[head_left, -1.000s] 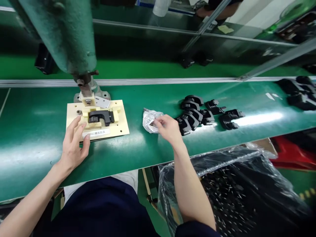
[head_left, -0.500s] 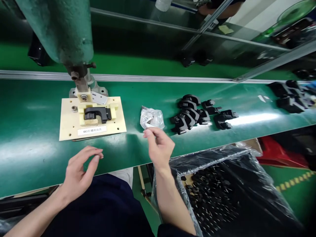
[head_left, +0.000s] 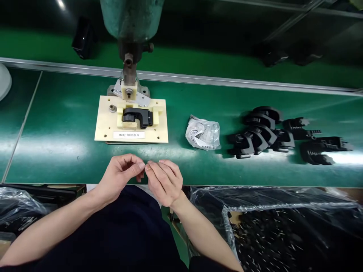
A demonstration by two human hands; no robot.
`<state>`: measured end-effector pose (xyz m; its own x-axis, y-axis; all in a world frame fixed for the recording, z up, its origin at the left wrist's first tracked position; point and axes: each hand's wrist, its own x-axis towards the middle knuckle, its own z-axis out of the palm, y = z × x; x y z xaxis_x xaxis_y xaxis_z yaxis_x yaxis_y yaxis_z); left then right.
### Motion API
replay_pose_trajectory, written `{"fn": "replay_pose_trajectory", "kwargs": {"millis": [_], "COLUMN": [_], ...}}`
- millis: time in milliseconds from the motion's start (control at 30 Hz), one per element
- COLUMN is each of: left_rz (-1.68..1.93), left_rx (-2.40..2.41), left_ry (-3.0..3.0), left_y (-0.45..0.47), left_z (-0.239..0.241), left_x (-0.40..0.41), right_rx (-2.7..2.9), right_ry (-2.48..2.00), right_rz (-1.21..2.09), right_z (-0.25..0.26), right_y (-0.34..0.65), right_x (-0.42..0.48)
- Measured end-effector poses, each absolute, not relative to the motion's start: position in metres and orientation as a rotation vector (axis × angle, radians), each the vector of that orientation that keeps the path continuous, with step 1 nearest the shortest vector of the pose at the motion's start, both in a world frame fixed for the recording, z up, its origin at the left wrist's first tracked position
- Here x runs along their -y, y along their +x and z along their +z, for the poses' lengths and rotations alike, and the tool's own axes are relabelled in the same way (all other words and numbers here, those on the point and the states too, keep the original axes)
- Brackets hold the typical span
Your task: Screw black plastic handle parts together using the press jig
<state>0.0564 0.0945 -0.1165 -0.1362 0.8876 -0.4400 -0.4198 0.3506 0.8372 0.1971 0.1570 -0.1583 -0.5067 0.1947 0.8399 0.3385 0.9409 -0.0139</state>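
My left hand point(head_left: 120, 174) and my right hand point(head_left: 166, 181) meet fingertip to fingertip over the table's front edge. Both are closed in a pinch, and whatever lies between the fingers is too small or hidden to make out. Just beyond them is a cream fixture plate point(head_left: 106, 124) with a printed label. A black curved plastic part point(head_left: 138, 114) sits in its yellowish nest, under the green press point(head_left: 132, 19). To the right, a clear plastic bag point(head_left: 202, 133) with dark print lies on the green table.
Several black curved parts point(head_left: 256, 132) are grouped on the table right of the bag. More black parts point(head_left: 323, 149) lie farther right. Below the table edge stands a plastic-lined bin point(head_left: 231, 226) holding many small dark pieces. A metal rail point(head_left: 198, 78) runs along the back.
My right hand has moved left from the plastic bag to my left hand, and their fingertips now meet. The head view has shifted, so the fixture appears farther right.
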Motion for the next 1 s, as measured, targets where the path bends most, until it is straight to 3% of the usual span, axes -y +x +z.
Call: {"fn": "replay_pose_trajectory", "kwargs": {"millis": [133,400,567,833,900,1000], "left_rz": [1.198,1.273,1.245,1.203,1.217,1.339], "left_rx": [-1.219,-1.271,-1.345,-1.552,-1.567,-1.634], "left_ry": [0.426,0.541,0.705,1.388,1.552,1.707], "left_y": [0.056,0.058,0.055,0.044,0.036,0.020], "left_z": [-0.116,-0.122,-0.123,-0.124,-0.123,-0.118], "left_x": [-0.094,-0.094,-0.092,-0.091,-0.098,-0.117], "right_rx": [2.056,1.540,1.440,1.855,1.987,1.999], "right_ry": [-0.418,-0.784,-0.830,-0.735,-0.663,-0.667], "right_rz": [0.005,1.152,1.573,1.474,1.304,0.797], "right_z": [-0.164,-0.153,-0.145,-0.131,-0.129,-0.129], "right_y": [0.189,0.177,0.182,0.190,0.186,0.164], "right_x": [-0.151,-0.130,-0.134,-0.155,-0.168,-0.192]}}
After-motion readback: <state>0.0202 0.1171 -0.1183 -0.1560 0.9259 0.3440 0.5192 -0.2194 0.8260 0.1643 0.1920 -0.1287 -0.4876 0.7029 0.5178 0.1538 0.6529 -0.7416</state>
